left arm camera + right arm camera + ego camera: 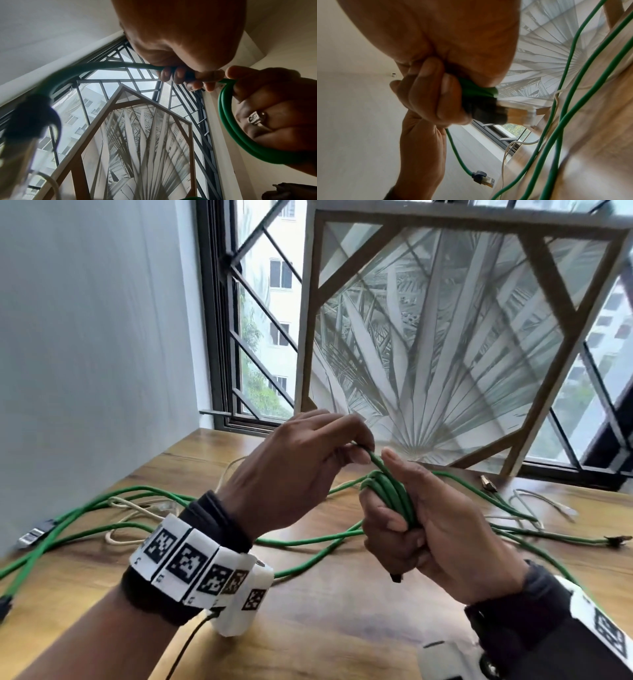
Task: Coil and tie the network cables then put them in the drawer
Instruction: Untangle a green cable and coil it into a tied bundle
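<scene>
Above the wooden tabletop (342, 628), a bundle of green cable loops (394, 494) is sitting in the right hand (442, 529), whose fingers are clenching around it. The left hand (291, 470) is pinching one green strand at the bundle's top, while loose green and white cables (130, 508) are lying across the tabletop.

Loose green cables (308, 541) and white cables (130, 508) sprawl over the bench (342, 628) beneath and beside both hands, a framed panel (445, 337) stands behind them, and bare wood lies nearer.

Likely a home room: wooden table (342, 628), grilled window (260, 313), leaning framed palm print (442, 337).
</scene>
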Motion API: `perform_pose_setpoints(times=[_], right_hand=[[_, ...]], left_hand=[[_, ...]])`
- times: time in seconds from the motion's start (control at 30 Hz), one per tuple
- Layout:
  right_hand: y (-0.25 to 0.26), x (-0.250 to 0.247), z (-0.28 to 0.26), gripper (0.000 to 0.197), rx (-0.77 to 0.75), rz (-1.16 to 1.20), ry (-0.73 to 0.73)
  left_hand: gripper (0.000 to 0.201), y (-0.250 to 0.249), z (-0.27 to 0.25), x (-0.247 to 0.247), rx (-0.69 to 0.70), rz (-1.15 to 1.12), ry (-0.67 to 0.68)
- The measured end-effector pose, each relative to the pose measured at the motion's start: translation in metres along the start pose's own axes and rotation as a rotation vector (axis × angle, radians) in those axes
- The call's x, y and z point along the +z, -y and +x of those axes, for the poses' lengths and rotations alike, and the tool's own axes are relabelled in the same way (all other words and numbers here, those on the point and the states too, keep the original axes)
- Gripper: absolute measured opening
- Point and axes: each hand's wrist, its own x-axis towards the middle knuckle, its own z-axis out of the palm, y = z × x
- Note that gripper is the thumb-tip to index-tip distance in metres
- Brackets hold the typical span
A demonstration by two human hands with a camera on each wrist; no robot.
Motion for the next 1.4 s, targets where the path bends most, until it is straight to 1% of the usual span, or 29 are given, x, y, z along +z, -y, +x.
perform_pose_setpoints(times=[0.1,0.17,0.33,0.4,0.47,0.53,0.63,0.67,0.73,0.83,0.97,1.07,1.13,1.2,1.3,1.4], right_hand=[[0.004,-0.002,-0.001,0.055,-0.025,0.109,0.03],[0.007,-0.004,-0.003,0.049,-0.048,0.208,0.067],[0.007,-0.009,-0.002,0.04,-0.134,0.429,0.205],[0.01,-0.012,-0.004,0.041,-0.167,0.515,0.214],[0.014,-0.015,-0.006,0.042,-0.196,0.577,0.22],[0.015,-0.017,-0.006,0.042,-0.223,0.621,0.213],[0.013,-0.022,-0.005,0.039,-0.276,0.681,0.174],[0.013,-0.024,-0.006,0.038,-0.306,0.706,0.159],[0.015,-0.029,-0.006,0.035,-0.377,0.755,0.107],[0.02,-0.039,-0.011,0.035,-0.494,0.839,-0.008],[0.02,-0.047,-0.009,0.035,-0.574,0.951,-0.144],[0.018,-0.048,-0.003,0.035,-0.615,0.874,-0.286],[0.017,-0.049,0.0,0.035,-0.635,0.795,-0.364],[0.015,-0.051,0.002,0.037,-0.651,0.766,-0.402],[0.012,-0.05,0.006,0.038,-0.647,0.689,-0.426],[0.007,-0.046,0.01,0.029,-0.618,0.541,-0.477]], left_hand=[[0.014,0.005,-0.002,0.001,-0.087,-0.021,0.003],[0.014,0.007,-0.003,0.001,-0.135,-0.059,0.014],[0.025,0.006,-0.007,0.011,-0.214,-0.165,0.198],[0.026,0.008,-0.01,0.014,-0.252,-0.181,0.283],[0.021,0.007,-0.009,0.015,-0.273,-0.208,0.316],[0.024,0.004,-0.009,0.015,-0.282,-0.227,0.324],[0.031,0.002,-0.011,0.019,-0.29,-0.203,0.411],[0.034,0.002,-0.012,0.022,-0.299,-0.181,0.451],[0.041,0.004,-0.014,0.023,-0.31,-0.133,0.483],[0.034,0.002,-0.015,0.024,-0.275,-0.059,0.496],[0.029,-0.009,-0.015,0.025,-0.242,0.011,0.552],[0.033,-0.013,-0.014,0.026,-0.194,0.031,0.616],[0.035,-0.013,-0.014,0.024,-0.184,0.056,0.621],[0.035,-0.014,-0.015,0.021,-0.155,0.071,0.595],[0.032,-0.019,-0.015,0.021,-0.053,0.118,0.554],[0.033,-0.021,-0.013,0.02,0.04,0.186,0.52]])
